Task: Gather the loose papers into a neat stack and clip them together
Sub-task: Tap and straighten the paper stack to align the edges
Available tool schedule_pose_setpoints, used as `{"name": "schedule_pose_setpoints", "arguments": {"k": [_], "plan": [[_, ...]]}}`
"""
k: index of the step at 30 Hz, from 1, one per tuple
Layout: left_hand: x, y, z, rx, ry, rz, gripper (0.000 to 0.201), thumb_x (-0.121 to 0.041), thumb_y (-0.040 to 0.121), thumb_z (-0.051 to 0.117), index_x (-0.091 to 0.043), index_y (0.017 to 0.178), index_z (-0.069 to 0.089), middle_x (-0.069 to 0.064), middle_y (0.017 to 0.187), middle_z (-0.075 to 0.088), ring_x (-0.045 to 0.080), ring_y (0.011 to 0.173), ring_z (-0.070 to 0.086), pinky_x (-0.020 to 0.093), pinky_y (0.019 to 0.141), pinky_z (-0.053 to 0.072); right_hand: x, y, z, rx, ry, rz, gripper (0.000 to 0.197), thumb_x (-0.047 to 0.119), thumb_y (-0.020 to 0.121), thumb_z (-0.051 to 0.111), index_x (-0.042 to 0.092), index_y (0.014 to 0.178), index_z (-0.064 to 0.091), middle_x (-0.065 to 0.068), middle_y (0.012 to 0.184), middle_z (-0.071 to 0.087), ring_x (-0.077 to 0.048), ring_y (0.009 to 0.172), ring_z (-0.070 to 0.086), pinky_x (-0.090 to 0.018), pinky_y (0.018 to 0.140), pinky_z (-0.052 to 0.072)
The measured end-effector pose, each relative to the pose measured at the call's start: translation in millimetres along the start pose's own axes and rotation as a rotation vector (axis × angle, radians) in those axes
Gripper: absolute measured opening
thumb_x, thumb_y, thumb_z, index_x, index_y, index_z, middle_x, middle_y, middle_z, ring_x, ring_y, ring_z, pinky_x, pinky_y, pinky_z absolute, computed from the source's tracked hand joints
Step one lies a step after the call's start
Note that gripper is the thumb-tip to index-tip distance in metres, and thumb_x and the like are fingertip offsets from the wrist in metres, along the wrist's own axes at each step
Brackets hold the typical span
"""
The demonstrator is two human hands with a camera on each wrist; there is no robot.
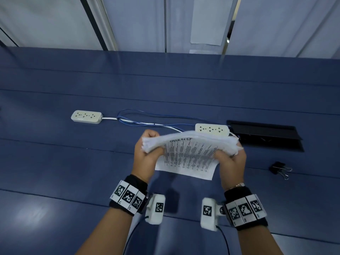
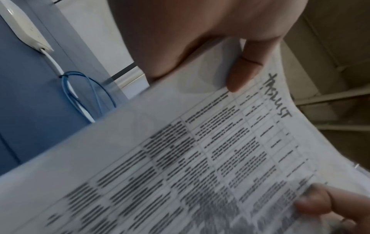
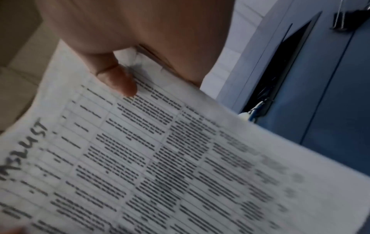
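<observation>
A thick stack of printed papers hangs in the air above the blue table, bowed upward, its printed table facing me. My left hand grips the stack's left end, thumb on the front sheet. My right hand grips the right end the same way. The left wrist view shows the front sheet with my left thumb pressed on it. In the right wrist view my right thumb presses the same papers. Black binder clips lie on the table to the right of my right hand.
Two white power strips lie beyond the papers, joined by white and blue cables. A black cable hatch is sunk in the table at the right. White partition panels stand behind the table.
</observation>
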State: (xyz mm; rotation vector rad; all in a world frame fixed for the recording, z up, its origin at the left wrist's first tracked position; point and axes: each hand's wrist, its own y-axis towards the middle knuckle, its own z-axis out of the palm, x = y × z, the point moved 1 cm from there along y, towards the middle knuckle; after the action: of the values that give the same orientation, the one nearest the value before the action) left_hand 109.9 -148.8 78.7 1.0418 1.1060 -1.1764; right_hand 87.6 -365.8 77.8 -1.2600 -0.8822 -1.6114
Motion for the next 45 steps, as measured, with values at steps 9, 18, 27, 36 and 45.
{"name": "schedule_pose_setpoints", "arguments": {"k": [9, 18, 27, 36, 45], "plan": [[-12.3, -3.4, 15.1, -0.113, -0.019, 0.053, 0.040, 0.010, 0.069, 0.060, -0.020, 0.094, 0.068, -0.005, 0.084, 0.074, 0.017, 0.083, 0.069, 0.031, 0.074, 0.058, 3.8, -6.2, 7.7, -0.025, -0.053, -0.017, 0.052, -0.026, 0.081, 0.046, 0.021, 0.098, 0.061, 0.018, 0.072, 0.069, 0.003, 0.063, 0.057, -0.018, 0.058, 0.049], [8.8, -1.0, -2.9, -0.069, -0.020, -0.027, 0.045, 0.008, 0.061, 0.066, 0.007, 0.106, 0.059, 0.005, 0.089, 0.072, 0.017, 0.084, 0.070, 0.032, 0.073, 0.055, -16.7, -1.2, -12.9, 0.008, -0.037, -0.002, 0.037, -0.010, 0.066, 0.056, 0.014, 0.094, 0.058, 0.010, 0.076, 0.068, -0.006, 0.071, 0.064, -0.029, 0.063, 0.054], [7.3, 2.6, 2.6, 0.052, -0.085, 0.071, 0.044, 0.015, 0.063, 0.051, -0.018, 0.086, 0.070, -0.009, 0.076, 0.073, 0.007, 0.074, 0.069, 0.021, 0.068, 0.054, -19.9, 5.8, -13.3, 0.033, 0.050, -0.053, 0.028, -0.008, 0.063, 0.053, 0.006, 0.087, 0.059, 0.015, 0.068, 0.068, -0.004, 0.066, 0.063, -0.023, 0.060, 0.053], [16.6, 13.1, 2.9, 0.067, -0.037, 0.019, 0.038, -0.014, 0.053, 0.065, -0.008, 0.091, 0.059, -0.008, 0.077, 0.072, 0.009, 0.076, 0.068, 0.024, 0.069, 0.054, -23.7, 5.2, -6.2, -0.049, -0.032, 0.044, 0.023, -0.001, 0.064, 0.055, 0.010, 0.083, 0.062, 0.014, 0.066, 0.071, 0.000, 0.065, 0.067, -0.021, 0.057, 0.053], [27.0, 11.9, 1.5, -0.014, 0.000, -0.074, 0.045, 0.003, 0.060, 0.058, 0.005, 0.105, 0.063, 0.002, 0.088, 0.073, 0.011, 0.080, 0.071, 0.028, 0.070, 0.056, -25.4, 5.5, -5.9, -0.042, -0.054, 0.053, 0.026, -0.010, 0.071, 0.056, 0.013, 0.083, 0.061, 0.016, 0.067, 0.071, 0.002, 0.064, 0.067, -0.018, 0.056, 0.052]]}}
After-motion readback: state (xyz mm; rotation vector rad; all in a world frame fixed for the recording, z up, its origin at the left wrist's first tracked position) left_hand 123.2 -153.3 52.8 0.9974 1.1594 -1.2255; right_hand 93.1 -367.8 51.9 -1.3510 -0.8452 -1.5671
